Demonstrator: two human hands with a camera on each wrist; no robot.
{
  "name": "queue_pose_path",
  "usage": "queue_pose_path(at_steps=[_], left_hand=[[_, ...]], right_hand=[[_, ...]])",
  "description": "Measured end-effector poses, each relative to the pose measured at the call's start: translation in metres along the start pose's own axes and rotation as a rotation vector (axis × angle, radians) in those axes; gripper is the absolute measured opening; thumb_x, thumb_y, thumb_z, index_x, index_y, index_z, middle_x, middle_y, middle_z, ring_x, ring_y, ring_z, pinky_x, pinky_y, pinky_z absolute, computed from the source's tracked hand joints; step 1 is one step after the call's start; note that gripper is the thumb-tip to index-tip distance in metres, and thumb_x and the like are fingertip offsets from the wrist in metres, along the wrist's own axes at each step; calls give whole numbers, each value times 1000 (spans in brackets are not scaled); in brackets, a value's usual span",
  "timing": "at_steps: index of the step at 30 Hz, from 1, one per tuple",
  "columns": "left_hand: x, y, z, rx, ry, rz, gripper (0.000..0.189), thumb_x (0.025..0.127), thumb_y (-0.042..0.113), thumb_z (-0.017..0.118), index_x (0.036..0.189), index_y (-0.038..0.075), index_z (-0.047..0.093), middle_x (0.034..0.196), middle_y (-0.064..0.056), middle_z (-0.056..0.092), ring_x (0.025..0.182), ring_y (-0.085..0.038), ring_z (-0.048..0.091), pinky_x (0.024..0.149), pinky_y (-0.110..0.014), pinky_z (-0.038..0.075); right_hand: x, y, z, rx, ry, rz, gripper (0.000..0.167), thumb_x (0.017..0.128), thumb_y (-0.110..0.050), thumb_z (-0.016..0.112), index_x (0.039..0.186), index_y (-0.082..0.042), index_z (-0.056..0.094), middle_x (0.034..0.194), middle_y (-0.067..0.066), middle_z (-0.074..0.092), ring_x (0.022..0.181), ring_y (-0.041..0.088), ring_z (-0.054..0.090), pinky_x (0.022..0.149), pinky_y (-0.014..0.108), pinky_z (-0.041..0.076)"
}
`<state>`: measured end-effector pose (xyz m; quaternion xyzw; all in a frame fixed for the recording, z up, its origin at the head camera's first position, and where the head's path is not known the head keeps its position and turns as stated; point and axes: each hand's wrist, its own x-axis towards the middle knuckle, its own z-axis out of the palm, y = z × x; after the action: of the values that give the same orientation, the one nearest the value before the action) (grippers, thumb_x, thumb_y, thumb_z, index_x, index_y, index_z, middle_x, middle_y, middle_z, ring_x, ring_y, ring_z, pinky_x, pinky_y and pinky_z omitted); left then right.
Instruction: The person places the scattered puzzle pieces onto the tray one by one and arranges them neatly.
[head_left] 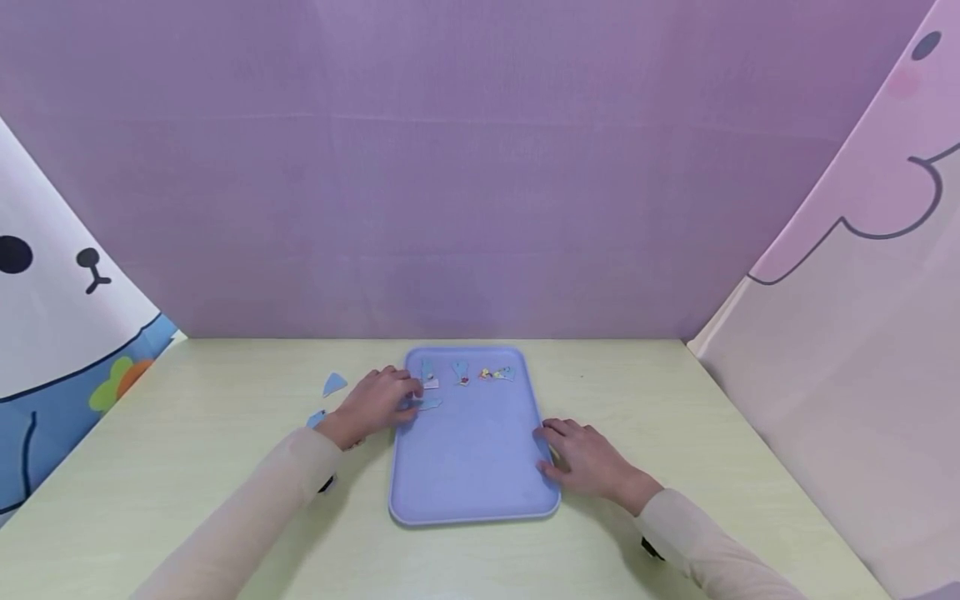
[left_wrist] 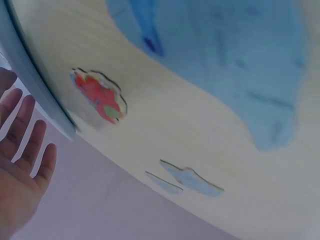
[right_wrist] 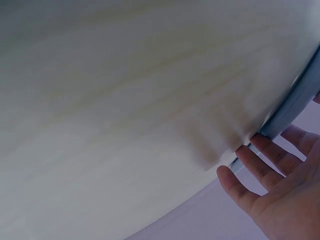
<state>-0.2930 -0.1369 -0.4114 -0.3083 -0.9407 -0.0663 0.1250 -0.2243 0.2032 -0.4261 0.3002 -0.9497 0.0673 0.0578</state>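
Note:
A lilac tray (head_left: 472, 467) lies on the table, with several small cut-out pieces near its far end. My left hand (head_left: 378, 404) reaches over the tray's left rim, its fingers spread in the left wrist view. Beside its fingertips lies a light-blue piece (head_left: 430, 404); whether they touch it I cannot tell. Farther up are a blue piece with a pale base (head_left: 429, 375), another blue piece (head_left: 461, 371) and a yellow-and-blue piece (head_left: 504, 373). My right hand (head_left: 588, 462) rests at the tray's right rim, fingers loosely extended.
Left of the tray, a blue triangular piece (head_left: 334, 383) and a blue piece (head_left: 317, 418) partly behind the left wrist lie on the pale wooden table (head_left: 675, 417). A red piece (left_wrist: 100, 95) shows in the left wrist view. A purple cloth wall (head_left: 480, 208) stands behind.

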Motion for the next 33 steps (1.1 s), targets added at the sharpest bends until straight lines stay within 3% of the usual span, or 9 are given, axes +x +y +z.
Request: queue_pose_path(at_steps=[4,13,33], left_hand=[[-7,-2,-3,-2,19,25,18,77,24,71,92,15,68,91,0,65,82,-20,55,66,-37,46],[-25,-11,-4,15,49,19,20,75,27,71,93,17,68,89,3,64,82,-19,56,65,-35,46],[-71,-23,-24,20,-11,-117,26,71,26,75,93,14,66,84,1,61,75,-18,54,63,-39,46]], right_hand=[[0,0,0,0,5,-3,46,84,-35,61,121,-8,56,125,13,54,113,31,52,84,48,45],[0,0,3,-10,21,-12,46,83,-35,62,120,-7,56,124,14,55,112,31,53,83,49,46],[1,-1,2,-3,19,-10,44,84,-34,61,119,-8,56,123,13,55,112,31,53,83,48,46]])
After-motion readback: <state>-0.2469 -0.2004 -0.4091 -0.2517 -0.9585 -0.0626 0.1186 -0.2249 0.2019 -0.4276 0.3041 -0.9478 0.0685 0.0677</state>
